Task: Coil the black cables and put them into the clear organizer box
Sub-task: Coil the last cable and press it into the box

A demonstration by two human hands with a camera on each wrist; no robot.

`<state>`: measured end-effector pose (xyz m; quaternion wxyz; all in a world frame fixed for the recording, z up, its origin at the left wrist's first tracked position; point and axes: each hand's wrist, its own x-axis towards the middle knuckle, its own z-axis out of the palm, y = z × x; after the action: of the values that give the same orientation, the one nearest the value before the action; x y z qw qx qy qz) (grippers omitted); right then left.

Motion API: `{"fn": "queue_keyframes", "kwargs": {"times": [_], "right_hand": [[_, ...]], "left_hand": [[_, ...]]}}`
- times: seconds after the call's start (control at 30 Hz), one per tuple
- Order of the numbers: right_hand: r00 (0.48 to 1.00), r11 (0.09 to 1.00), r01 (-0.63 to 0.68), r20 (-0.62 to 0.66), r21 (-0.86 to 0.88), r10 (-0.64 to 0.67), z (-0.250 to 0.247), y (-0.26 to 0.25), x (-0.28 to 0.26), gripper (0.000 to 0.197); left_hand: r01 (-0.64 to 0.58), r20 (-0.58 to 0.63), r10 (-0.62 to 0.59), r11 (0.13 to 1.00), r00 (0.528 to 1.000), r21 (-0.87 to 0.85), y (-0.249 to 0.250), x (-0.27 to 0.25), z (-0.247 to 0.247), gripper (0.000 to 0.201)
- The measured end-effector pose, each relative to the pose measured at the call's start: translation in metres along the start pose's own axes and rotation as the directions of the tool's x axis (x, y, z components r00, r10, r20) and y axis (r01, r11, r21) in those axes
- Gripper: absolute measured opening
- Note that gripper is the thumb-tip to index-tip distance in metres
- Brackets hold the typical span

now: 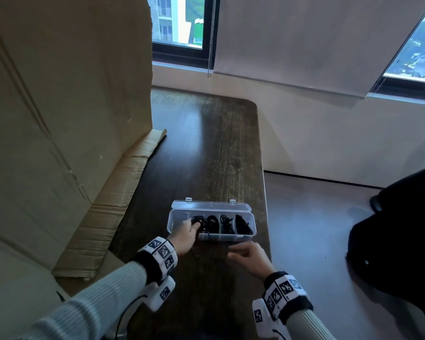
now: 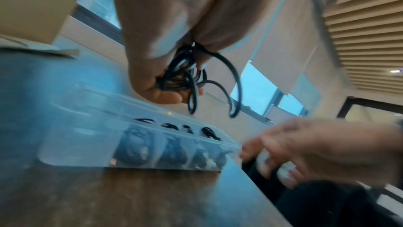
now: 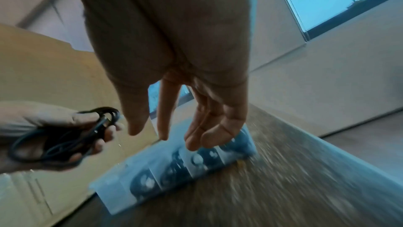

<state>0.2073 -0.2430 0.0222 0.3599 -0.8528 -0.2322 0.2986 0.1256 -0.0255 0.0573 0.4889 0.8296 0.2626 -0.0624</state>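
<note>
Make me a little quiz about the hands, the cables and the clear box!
1. True or false: the right hand holds a cable.
2. Which hand grips the coiled cable? A) left hand B) right hand
3. Fill in: the lid of the box is ____.

Key: 1 false, its fingers hang relaxed and hold nothing. 2 A. 3 open.
</note>
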Motion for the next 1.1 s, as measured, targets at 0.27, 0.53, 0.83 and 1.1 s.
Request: {"fn": "queue_keyframes", "kwargs": {"times": [0.27,0.53,0.83,1.1], "right_hand": [[0.962,0.962,-0.272,-0.006,0.005,0.272,0.034,0.055,-0.019,0.032],[0.961,0.961,-0.275,-0.001,0.038,0.275,0.037,0.051,-0.020,0.026],[0.998,0.995,-0.050,0.035,0.089,0.048,0.043,-0.036,0.036,0.025],[0.988,0.975,-0.128,0.104,0.183,0.111,0.083,-0.093,0.103,0.037]], "left_hand": [[0.022,-0.566,0.034,0.996,0.824,0.092,-0.014,0.066,-0.015,0.031],[0.007,-0.388,0.227,0.856,0.894,0.517,-0.054,0.067,0.009,0.037],[0.083,-0.420,0.204,0.816,0.884,0.572,-0.063,0.041,0.025,0.037],[0.034,-0.386,0.279,0.771,0.879,0.636,-0.065,0.044,0.022,0.036]]}}
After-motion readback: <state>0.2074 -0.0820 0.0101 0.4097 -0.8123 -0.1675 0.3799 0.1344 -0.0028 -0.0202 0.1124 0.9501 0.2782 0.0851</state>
